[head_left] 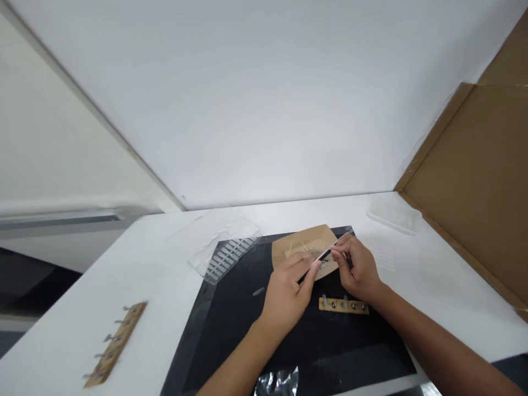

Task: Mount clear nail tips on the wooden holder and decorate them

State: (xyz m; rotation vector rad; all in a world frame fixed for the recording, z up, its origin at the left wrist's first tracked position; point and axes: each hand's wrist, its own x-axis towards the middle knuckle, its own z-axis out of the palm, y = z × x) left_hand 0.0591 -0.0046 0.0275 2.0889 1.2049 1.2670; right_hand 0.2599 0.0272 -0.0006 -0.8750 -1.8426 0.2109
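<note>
My left hand [287, 290] is closed round the lower end of a thin, flat strip with a dark face and a pale edge, which looks like a nail file [325, 254]. At its upper end, the fingers of my right hand [358, 268] pinch it. The strip slants up to the right over a sheet of brown paper [284, 248] with thin sticks and small bits on it. Below my right hand lies a short wooden nail stand [344, 306] with a row of round studs and clear nail tips on some. A single clear nail tip [258, 291] lies left of my left hand.
A black mat [231, 335] covers the middle of the white table. A clear tray of nail tips [231, 256] overlaps its back left corner. Another wooden stand [117, 345] lies left. A clear lid [391, 215] and cardboard [474, 198] are right; a shiny packet [277, 382] lies in front.
</note>
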